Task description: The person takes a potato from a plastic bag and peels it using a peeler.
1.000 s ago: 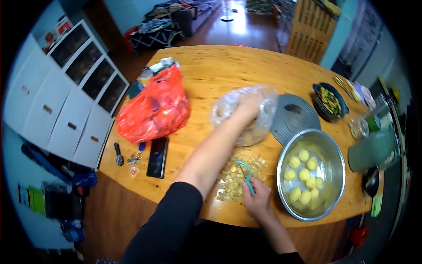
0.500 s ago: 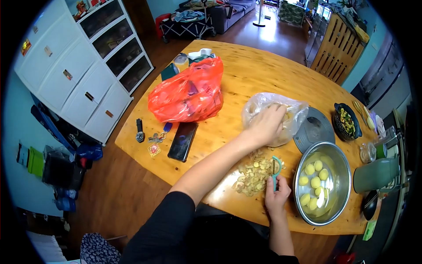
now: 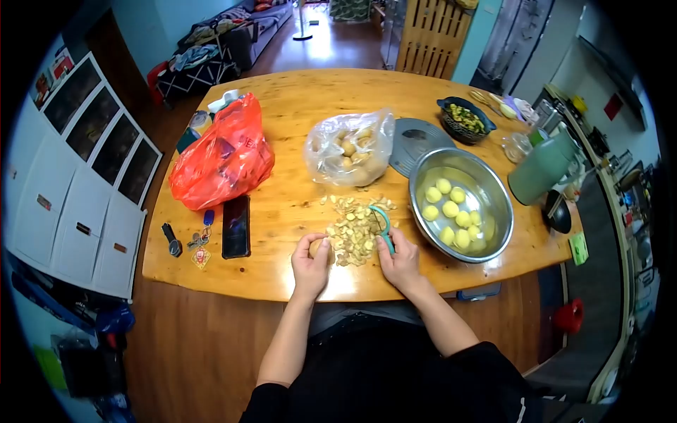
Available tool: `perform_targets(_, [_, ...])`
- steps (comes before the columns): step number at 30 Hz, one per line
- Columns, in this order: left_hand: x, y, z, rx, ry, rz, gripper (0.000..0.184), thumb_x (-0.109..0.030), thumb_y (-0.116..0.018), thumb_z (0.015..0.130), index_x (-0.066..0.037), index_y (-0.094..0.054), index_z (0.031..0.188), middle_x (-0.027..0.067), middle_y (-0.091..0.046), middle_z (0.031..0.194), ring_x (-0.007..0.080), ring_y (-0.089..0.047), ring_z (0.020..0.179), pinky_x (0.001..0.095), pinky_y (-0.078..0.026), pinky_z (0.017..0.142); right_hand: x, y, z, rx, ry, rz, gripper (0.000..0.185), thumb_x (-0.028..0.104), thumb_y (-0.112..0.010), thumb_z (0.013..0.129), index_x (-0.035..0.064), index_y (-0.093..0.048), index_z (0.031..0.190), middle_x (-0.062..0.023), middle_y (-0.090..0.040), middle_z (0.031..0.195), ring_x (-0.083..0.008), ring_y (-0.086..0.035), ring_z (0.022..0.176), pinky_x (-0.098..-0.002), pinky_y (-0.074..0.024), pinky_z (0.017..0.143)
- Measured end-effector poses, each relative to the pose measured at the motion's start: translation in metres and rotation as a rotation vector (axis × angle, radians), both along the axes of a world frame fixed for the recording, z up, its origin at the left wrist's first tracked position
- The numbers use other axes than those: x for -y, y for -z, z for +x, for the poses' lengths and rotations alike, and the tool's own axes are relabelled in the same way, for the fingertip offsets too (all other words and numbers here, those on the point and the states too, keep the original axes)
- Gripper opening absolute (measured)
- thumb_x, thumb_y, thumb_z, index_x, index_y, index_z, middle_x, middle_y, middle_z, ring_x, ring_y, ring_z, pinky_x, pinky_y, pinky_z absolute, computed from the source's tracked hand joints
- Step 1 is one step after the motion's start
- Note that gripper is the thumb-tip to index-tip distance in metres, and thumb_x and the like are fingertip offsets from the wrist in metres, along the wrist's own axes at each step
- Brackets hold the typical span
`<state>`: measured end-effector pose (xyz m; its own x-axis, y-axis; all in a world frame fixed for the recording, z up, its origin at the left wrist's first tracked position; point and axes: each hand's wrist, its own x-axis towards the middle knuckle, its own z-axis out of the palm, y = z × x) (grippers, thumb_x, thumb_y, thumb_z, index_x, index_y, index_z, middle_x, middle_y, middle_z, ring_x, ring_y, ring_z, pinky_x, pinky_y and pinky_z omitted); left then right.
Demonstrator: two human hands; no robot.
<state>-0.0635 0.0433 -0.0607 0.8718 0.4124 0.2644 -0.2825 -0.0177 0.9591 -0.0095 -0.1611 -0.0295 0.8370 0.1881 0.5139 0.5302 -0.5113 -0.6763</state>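
My left hand [image 3: 310,266] is closed around a brown unpeeled potato [image 3: 317,248], near the table's front edge. A teal peeler [image 3: 383,224] is in my right hand [image 3: 400,262], its curved head pointing up and left. Between and beyond my hands lies a pile of potato peelings [image 3: 351,229]. Behind the pile sits a clear plastic bag [image 3: 350,149] with several brown potatoes inside. To the right, a steel bowl [image 3: 499,238] holds several peeled yellow potatoes [image 3: 450,209].
On the left of the wooden table [image 3: 303,92] are a red bag [image 3: 229,156], a phone [image 3: 236,227], keys [image 3: 194,242] and a watch [image 3: 171,240]. A grey round lid [image 3: 416,146], a dark food bowl [image 3: 464,121] and a green jug [image 3: 541,168] stand right.
My left hand has come out of the plastic bag with a potato and moved back to the table's front edge. My right hand still holds the peeler. The camera view has shifted.
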Motion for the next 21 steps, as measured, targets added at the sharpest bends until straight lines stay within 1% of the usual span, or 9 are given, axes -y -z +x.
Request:
perform_targets(3, [-0.002,-0.017,0.001,-0.112,0.031,-0.264,0.012,-0.016,-0.061,0.105,-0.005,-0.062,0.111,-0.0062,-0.058,0.081,0.0008,-0.046,0.063,0.0184,-0.039,0.054,0.006,0.009,-0.004,-0.006,0.009,0.029,0.017,0.018,-0.070,0.095,0.0033,-0.064,0.103,-0.0196,-0.068,0.079,-0.0413,-0.068,0.069,-0.0454,-0.0521,0.060])
perform_targets(4, [-0.001,-0.019,0.004,-0.089,0.043,-0.361,0.010,-0.017,-0.062,0.104,-0.007,-0.062,0.108,-0.0071,-0.057,0.080,0.0003,-0.044,0.061,0.0183,-0.036,0.052,0.003,0.005,-0.002,0.004,0.008,0.024,0.018,0.019,-0.070,0.096,0.0037,-0.064,0.103,-0.0196,-0.068,0.079,-0.0415,-0.067,0.070,-0.0460,-0.0522,0.060])
perform_targets(7, [-0.004,-0.017,0.005,-0.106,0.002,-0.376,0.010,-0.019,-0.062,0.105,-0.009,-0.062,0.106,-0.0077,-0.056,0.080,0.0002,-0.044,0.061,0.0176,-0.037,0.053,-0.008,0.005,0.004,0.077,-0.013,-0.032,0.018,0.022,-0.068,0.096,0.0054,-0.064,0.102,-0.0195,-0.068,0.078,-0.0416,-0.067,0.070,-0.0481,-0.0521,0.061])
perform_targets(8, [-0.004,-0.013,0.006,-0.085,0.005,-0.379,0.013,-0.023,-0.060,0.106,-0.010,-0.063,0.105,-0.0042,-0.059,0.083,0.0024,-0.047,0.062,0.0176,-0.038,0.052,-0.005,0.008,0.003,0.100,-0.007,-0.067,0.018,0.023,-0.068,0.096,0.0061,-0.065,0.101,-0.0194,-0.068,0.078,-0.0415,-0.067,0.070,-0.0489,-0.0520,0.061])
perform_targets(9, [-0.002,-0.017,0.005,-0.078,0.005,-0.368,0.013,-0.023,-0.060,0.105,-0.011,-0.063,0.105,-0.0042,-0.059,0.084,0.0022,-0.048,0.062,0.0173,-0.038,0.053,-0.005,0.009,0.001,0.080,-0.028,-0.070,0.018,0.025,-0.067,0.096,0.0073,-0.065,0.100,-0.0186,-0.068,0.078,-0.0410,-0.067,0.070,-0.0495,-0.0518,0.060])
perform_targets(11, [-0.001,-0.016,0.005,-0.078,0.014,-0.308,0.013,-0.022,-0.059,0.106,-0.010,-0.062,0.105,-0.0047,-0.057,0.080,0.0019,-0.045,0.061,0.0174,-0.036,0.052,-0.004,0.003,-0.004,0.145,-0.033,-0.098,0.017,0.025,-0.068,0.096,0.0084,-0.064,0.099,-0.0176,-0.068,0.076,-0.0407,-0.067,0.069,-0.0489,-0.0515,0.059])
perform_targets(14, [-0.006,-0.009,0.005,-0.044,0.099,-0.297,0.012,-0.020,-0.058,0.106,-0.009,-0.061,0.105,-0.0052,-0.054,0.076,0.0019,-0.043,0.061,0.0180,-0.035,0.052,-0.003,0.007,-0.003,0.167,-0.037,-0.077,0.017,0.025,-0.068,0.096,0.0091,-0.064,0.100,-0.0175,-0.068,0.075,-0.0407,-0.066,0.067,-0.0488,-0.0510,0.058])
perform_targets(17, [-0.004,-0.011,0.005,-0.050,0.086,-0.276,0.012,-0.019,-0.057,0.107,-0.008,-0.061,0.104,-0.0053,-0.052,0.073,0.0021,-0.041,0.060,0.0186,-0.034,0.053,-0.001,0.003,-0.007,0.207,-0.034,-0.076,0.017,0.025,-0.067,0.096,0.0092,-0.064,0.099,-0.0179,-0.067,0.074,-0.0410,-0.066,0.067,-0.0489,-0.0506,0.058])
perform_targets(21, [-0.004,-0.012,0.002,-0.064,0.088,-0.277,0.012,-0.020,-0.059,0.106,-0.009,-0.062,0.105,-0.0049,-0.055,0.077,0.0026,-0.043,0.061,0.0180,-0.035,0.054,-0.002,0.004,-0.007,0.166,-0.010,-0.049,0.017,0.025,-0.067,0.096,0.0084,-0.064,0.097,-0.0187,-0.067,0.075,-0.0414,-0.065,0.067,-0.0491,-0.0510,0.059])
